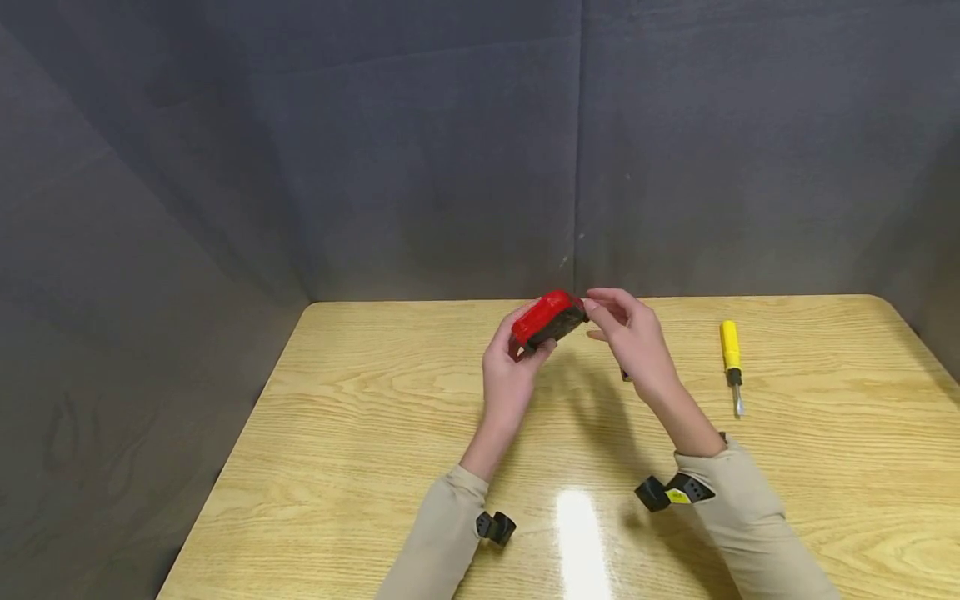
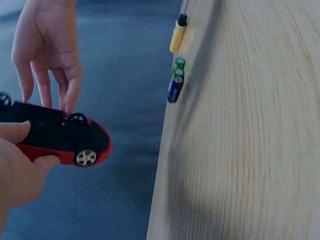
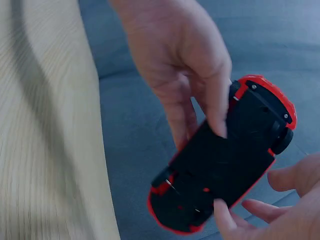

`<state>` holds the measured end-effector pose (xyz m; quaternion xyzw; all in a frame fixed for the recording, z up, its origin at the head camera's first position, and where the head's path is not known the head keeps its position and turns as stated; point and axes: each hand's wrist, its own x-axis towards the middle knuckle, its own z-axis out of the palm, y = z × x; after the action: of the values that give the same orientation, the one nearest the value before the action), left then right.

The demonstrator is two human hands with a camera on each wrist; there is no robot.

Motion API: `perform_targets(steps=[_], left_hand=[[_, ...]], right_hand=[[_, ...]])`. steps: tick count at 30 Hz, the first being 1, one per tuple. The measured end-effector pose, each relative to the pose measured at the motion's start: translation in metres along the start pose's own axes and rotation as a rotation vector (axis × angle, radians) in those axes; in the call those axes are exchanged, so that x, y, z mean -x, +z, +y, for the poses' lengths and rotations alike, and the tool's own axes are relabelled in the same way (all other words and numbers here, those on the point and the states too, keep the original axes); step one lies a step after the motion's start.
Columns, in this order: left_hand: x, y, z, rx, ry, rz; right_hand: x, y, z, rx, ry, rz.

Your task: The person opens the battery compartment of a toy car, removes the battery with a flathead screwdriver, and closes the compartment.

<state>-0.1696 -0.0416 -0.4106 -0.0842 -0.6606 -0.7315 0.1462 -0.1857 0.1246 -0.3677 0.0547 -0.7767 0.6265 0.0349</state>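
Note:
A red toy car (image 1: 546, 318) with a black underside is held above the table by my left hand (image 1: 510, 371). Its thumb lies across the underside (image 3: 225, 150), which faces the camera in the right wrist view; other fingers go round the side. My right hand (image 1: 633, 337) is at the car's right end, its fingers loosely bent. One of its fingertips touches or overlaps the car's edge in the right wrist view, while the thumb stays apart. Wheels show, including a silver-rimmed wheel (image 2: 86, 158).
A yellow screwdriver (image 1: 731, 350) lies to the right on the wooden table (image 1: 360, 433). Three batteries (image 2: 176, 80), green and blue, lie near the table's far edge; in the head view the right hand mostly covers them. A dark cloth (image 1: 435, 150) hangs behind.

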Motion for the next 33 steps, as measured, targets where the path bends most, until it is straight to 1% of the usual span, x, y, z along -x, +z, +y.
perform_targets(steps=[3,8,10,11,12,13,16,19,22,25,28,31,33], left_hand=[[0.001,-0.004,-0.002,-0.093,0.093,-0.053],[0.000,-0.012,-0.005,-0.258,0.269,-0.193],[0.000,-0.015,-0.005,-0.312,0.307,-0.244],[0.000,-0.016,-0.004,-0.339,0.307,-0.261],[0.000,-0.017,-0.004,-0.359,0.293,-0.270],[0.000,-0.018,-0.004,-0.368,0.267,-0.276],[-0.002,-0.019,-0.003,-0.357,0.150,-0.268],[-0.003,-0.019,-0.002,-0.299,0.049,-0.269],[-0.003,-0.021,-0.001,-0.243,-0.023,-0.314],[-0.003,-0.023,0.000,-0.183,-0.079,-0.390],[-0.002,-0.025,0.001,-0.159,-0.111,-0.456],[-0.002,-0.026,0.000,-0.170,-0.123,-0.493],[-0.002,-0.026,0.000,-0.212,-0.124,-0.512]], right_hand=[[-0.001,-0.004,-0.002,-0.119,0.101,-0.061],[-0.001,-0.007,0.001,-0.230,0.214,-0.116],[0.000,-0.006,0.003,-0.274,0.243,-0.124],[0.000,-0.006,0.004,-0.297,0.255,-0.121],[0.001,-0.006,0.005,-0.317,0.266,-0.112],[0.001,-0.006,0.006,-0.336,0.274,-0.099],[0.002,-0.005,0.009,-0.386,0.275,-0.047],[0.003,-0.002,0.012,-0.423,0.251,-0.014],[0.005,0.002,0.014,-0.420,0.212,0.013],[0.007,0.007,0.016,-0.333,0.158,0.040],[0.011,0.011,0.018,-0.164,0.095,0.050],[0.014,0.012,0.020,0.026,0.036,0.045],[0.015,0.011,0.021,0.133,0.006,0.035]])
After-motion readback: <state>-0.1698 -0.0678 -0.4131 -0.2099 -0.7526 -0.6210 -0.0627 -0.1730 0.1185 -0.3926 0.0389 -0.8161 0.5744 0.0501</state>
